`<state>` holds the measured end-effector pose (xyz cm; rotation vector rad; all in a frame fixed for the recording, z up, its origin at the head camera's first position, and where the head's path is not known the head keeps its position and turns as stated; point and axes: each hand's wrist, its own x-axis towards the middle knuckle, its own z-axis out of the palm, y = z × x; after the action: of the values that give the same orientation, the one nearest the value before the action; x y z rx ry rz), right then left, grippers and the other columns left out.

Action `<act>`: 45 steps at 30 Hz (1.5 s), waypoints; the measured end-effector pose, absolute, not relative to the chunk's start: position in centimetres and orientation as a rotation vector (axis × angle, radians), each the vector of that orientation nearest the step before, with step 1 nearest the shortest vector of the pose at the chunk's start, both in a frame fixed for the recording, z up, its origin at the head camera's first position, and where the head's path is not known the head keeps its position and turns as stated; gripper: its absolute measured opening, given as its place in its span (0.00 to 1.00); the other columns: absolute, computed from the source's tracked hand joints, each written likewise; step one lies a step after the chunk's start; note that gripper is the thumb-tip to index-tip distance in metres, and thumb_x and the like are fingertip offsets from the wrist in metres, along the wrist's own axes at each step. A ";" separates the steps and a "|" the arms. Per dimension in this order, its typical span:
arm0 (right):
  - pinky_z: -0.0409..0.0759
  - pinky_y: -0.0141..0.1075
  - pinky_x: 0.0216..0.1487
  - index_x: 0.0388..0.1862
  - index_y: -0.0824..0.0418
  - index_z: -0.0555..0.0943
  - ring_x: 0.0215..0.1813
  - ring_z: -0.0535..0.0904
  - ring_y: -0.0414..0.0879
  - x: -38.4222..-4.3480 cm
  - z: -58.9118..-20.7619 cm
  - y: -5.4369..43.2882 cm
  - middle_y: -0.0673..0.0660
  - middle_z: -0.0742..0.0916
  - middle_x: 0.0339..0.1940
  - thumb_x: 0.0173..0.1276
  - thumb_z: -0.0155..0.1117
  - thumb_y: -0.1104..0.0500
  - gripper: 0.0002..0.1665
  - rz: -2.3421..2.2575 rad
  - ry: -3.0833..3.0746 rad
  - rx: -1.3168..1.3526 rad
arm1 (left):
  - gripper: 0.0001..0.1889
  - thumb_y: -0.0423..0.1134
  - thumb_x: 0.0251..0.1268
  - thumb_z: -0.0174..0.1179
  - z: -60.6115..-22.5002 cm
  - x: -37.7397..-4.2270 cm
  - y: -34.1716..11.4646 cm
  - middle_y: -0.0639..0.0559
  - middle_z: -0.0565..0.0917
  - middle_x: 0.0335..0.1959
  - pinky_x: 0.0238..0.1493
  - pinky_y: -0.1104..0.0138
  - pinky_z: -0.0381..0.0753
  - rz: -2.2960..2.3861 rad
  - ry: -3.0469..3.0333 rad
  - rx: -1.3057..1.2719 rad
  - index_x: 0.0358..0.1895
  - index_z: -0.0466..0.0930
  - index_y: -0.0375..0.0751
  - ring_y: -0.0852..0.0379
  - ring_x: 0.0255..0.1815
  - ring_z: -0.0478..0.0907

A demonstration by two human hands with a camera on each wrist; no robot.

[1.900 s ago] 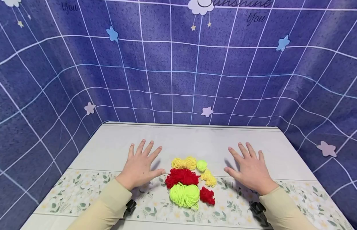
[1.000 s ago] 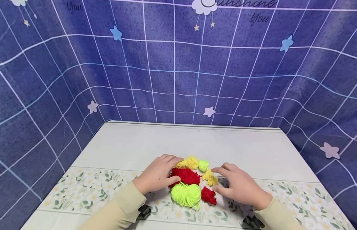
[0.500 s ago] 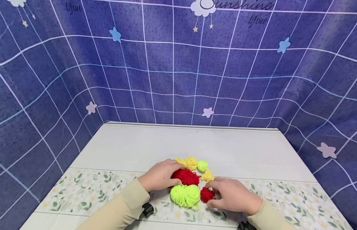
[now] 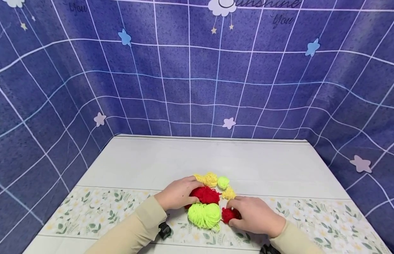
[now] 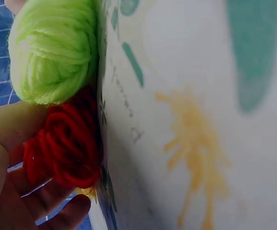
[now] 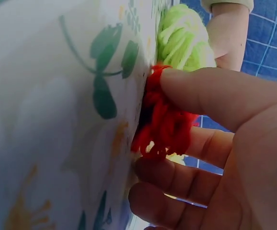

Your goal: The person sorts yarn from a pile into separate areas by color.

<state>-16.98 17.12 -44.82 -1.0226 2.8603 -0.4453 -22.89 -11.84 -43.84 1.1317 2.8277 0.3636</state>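
My left hand (image 4: 176,194) grips the large red yarn skein (image 4: 207,195) at its left end; the left wrist view shows thumb and fingers around the red strands (image 5: 71,143). My right hand (image 4: 256,216) pinches the small red yarn bundle (image 4: 228,215) between thumb and fingers, and partly hides it. In the right wrist view its loops (image 6: 169,124) sit between thumb and fingertips, low at the table. A large lime-green skein (image 4: 204,216) lies just nearer than the large red one. Behind it is a large yellow skein (image 4: 210,179), partly covered by my left fingers.
A small lime-green yarn ball (image 4: 223,182) lies right of the large yellow skein. A small yellow bundle (image 4: 228,192) is just beyond my right fingertips. The white table (image 4: 273,165) has a floral band, with a blue gridded curtain (image 4: 171,88) behind and at both sides.
Both hands have come inward from lying spread on the table. The left has taken hold of the large red skein. The right passed the small yellow bundle and now pinches the small red one.
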 end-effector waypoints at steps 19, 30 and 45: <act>0.74 0.33 0.34 0.46 0.43 0.82 0.32 0.74 0.34 -17.7 -43.5 21.2 0.35 0.80 0.36 0.64 0.70 0.54 0.12 -0.607 2.836 -0.952 | 0.25 0.49 0.67 0.68 -44.2 -22.9 -11.9 0.55 0.79 0.51 0.46 0.67 0.77 0.372 2.848 1.127 0.64 0.80 0.47 0.61 0.48 0.74; 0.75 0.32 0.31 0.49 0.49 0.82 0.30 0.74 0.34 -19.9 -43.4 27.3 0.39 0.80 0.32 0.65 0.72 0.55 0.14 -0.755 2.936 -0.768 | 0.24 0.49 0.66 0.68 -44.4 -22.9 -12.0 0.55 0.79 0.52 0.50 0.64 0.78 0.369 2.855 1.143 0.64 0.80 0.48 0.58 0.52 0.76; 0.77 0.39 0.37 0.52 0.59 0.81 0.37 0.77 0.43 -22.5 -45.5 35.9 0.50 0.85 0.39 0.66 0.72 0.57 0.17 -0.815 3.005 -0.399 | 0.25 0.50 0.66 0.68 -44.3 -22.9 -12.0 0.55 0.80 0.54 0.54 0.63 0.78 0.350 2.859 1.127 0.64 0.80 0.48 0.56 0.54 0.75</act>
<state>-22.47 35.88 -45.53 -0.3994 3.0054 -0.8151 -22.87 -11.96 -44.29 1.1273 2.8587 0.3496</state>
